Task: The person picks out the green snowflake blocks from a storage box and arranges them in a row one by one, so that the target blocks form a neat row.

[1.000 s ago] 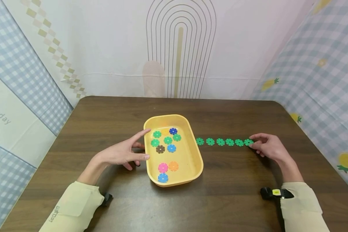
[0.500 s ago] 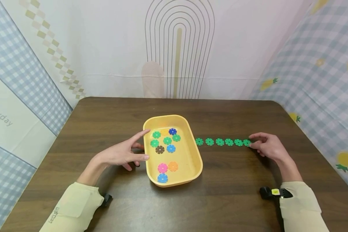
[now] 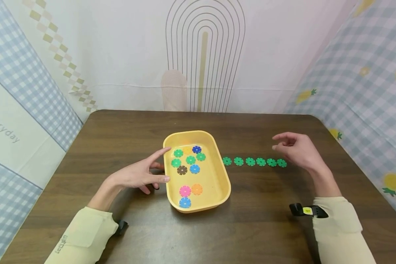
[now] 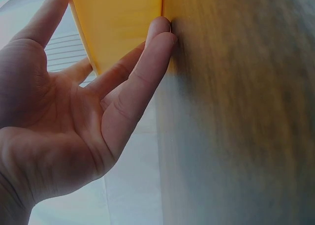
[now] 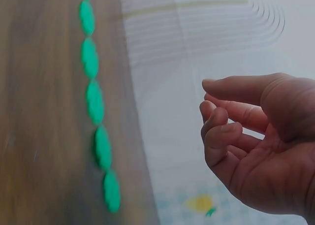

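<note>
My left hand (image 3: pixel 136 174) rests against the left side of a yellow plastic basin (image 3: pixel 222 185), index fingertip and thumb at its rim. The other fingers reach along its outer wall, fairly straight in the left wrist view. Notched snowflake discs lie inside the basin: several green (image 3: pixel 190 160), a brown one (image 3: pixel 182 170), a pink one (image 3: pixel 185 191), an orange one (image 3: pixel 197 189), and blue ones (image 3: pixel 185 202). My right hand (image 3: pixel 298 150) hovers over the right end of a row of green discs (image 3: pixel 261 161), fingers loosely bent and holding nothing.
The row runs rightward from the basin across a dark wooden table (image 3: pixel 250 234). Behind the table's far edge hangs a white patterned cloth (image 3: pixel 128 55). Checked cloth (image 3: pixel 359 110) with pineapple prints covers the right side.
My right hand has let go of the last green disc in the row and lifted up and slightly away. The left hand and the basin have stayed in place.
</note>
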`<action>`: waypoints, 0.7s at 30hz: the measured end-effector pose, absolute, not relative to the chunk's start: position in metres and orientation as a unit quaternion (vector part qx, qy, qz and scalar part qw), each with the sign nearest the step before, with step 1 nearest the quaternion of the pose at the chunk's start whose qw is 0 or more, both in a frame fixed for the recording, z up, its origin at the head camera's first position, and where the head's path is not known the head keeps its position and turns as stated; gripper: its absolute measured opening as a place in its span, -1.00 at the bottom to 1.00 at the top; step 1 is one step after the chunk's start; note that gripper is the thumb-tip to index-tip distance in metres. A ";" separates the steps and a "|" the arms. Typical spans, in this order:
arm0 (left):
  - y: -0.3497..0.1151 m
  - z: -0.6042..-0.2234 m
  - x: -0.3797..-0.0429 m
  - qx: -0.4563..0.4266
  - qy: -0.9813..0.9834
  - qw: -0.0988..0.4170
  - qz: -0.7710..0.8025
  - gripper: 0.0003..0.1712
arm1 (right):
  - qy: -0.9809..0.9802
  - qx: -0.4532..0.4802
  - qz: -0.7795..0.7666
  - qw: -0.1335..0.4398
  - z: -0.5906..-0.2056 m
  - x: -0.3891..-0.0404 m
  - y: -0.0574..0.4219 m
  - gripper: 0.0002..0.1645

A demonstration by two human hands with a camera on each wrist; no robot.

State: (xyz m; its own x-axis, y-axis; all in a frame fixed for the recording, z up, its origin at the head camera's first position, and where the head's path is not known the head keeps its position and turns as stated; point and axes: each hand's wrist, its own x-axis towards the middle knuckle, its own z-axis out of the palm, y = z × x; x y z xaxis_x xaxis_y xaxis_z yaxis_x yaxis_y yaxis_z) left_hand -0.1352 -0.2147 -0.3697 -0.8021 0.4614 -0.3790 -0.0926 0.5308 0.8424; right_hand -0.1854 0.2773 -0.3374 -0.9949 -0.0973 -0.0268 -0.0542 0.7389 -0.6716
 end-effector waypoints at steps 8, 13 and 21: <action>-0.215 -0.370 -0.135 0.108 0.823 0.294 0.473 0.17 | 0.914 -0.085 -0.393 0.047 -0.323 -0.193 0.223 -0.60; -0.214 -0.370 -0.135 0.109 0.826 0.292 0.469 0.15 | 0.898 -0.104 -0.423 0.060 -0.324 -0.198 0.195 -0.66; -0.213 -0.370 -0.136 0.105 0.826 0.296 0.468 0.14 | 0.873 -0.138 -0.459 0.090 -0.333 -0.204 0.164 -0.67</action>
State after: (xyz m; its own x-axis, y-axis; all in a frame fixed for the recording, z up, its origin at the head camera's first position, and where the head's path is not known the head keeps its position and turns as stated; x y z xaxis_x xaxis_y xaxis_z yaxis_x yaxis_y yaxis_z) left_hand -0.1364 -0.2131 -0.3699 -0.8032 0.4498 -0.3905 -0.1043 0.5393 0.8356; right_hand -0.2038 0.1641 -0.3328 -0.9455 -0.3242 -0.0308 -0.1586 0.5411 -0.8259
